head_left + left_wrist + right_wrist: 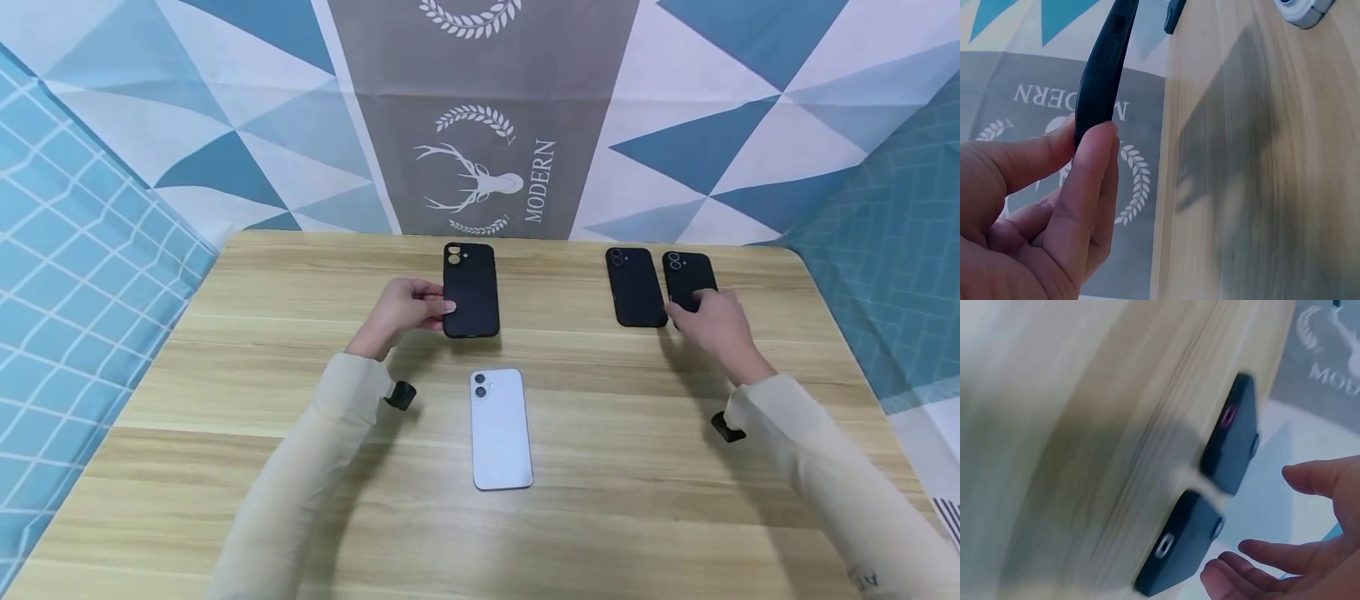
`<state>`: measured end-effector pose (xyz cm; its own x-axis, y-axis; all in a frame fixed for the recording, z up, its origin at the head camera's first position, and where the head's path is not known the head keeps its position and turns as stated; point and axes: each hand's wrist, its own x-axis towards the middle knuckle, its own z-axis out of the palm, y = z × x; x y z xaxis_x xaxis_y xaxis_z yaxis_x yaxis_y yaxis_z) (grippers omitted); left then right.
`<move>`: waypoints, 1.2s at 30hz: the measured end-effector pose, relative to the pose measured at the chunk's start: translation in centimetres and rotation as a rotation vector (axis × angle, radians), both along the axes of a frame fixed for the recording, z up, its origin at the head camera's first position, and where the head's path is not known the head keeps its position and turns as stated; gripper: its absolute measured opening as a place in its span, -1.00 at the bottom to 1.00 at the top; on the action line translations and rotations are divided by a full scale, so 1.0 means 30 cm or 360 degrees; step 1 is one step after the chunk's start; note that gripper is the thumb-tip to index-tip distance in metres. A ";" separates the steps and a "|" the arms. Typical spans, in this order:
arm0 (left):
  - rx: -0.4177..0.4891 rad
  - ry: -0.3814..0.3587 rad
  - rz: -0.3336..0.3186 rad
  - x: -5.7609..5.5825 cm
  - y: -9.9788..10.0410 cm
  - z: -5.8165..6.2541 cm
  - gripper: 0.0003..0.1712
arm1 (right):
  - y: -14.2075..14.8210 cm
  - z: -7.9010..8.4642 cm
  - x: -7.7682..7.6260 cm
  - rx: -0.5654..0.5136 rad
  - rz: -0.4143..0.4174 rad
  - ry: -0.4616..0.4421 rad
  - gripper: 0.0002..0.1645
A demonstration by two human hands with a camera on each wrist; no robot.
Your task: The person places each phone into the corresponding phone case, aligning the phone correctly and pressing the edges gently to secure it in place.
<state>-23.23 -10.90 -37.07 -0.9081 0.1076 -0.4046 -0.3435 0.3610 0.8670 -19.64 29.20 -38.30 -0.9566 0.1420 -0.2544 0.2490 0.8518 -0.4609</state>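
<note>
With thumb and fingers my left hand (405, 310) pinches a black phone case (472, 292) by its left edge, raised off the table, as its shadow in the left wrist view suggests. Table wood shows through the case's camera cutout. My right hand (717, 323) hovers by two black slabs shaped like cased phones, a left one (636, 287) and a right one (686, 277). In the right wrist view its fingers (1279, 556) are spread and apart from them. Whether phones sit inside those two is unclear. A white phone (502, 429) lies back up, nearer me.
Everything lies on a light wooden table (615, 517). Its far edge meets a patterned cloth (487, 125) with triangles and a deer print. Blue tiled cloth (52, 292) hangs at the left. Each sleeve cuff has a small black device (401, 395) beneath it.
</note>
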 end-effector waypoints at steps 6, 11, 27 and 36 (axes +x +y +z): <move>0.0038 0.0010 0.0014 0.030 -0.038 -0.007 -0.50 | -0.095 0.010 0.067 -0.0031 0.0106 0.0152 -0.15; 0.0046 -0.0018 0.0008 0.047 -0.062 -0.018 -0.50 | -0.167 0.003 0.114 -0.0125 0.0204 0.0161 -0.25; 0.0073 -0.0056 -0.0004 0.071 -0.074 -0.022 -0.52 | -0.420 -0.042 0.217 -0.0359 0.0504 0.0150 -0.33; 0.0104 -0.0082 -0.0009 0.080 -0.070 -0.035 -0.53 | -0.529 -0.065 0.227 -0.0375 0.0540 0.0068 -0.26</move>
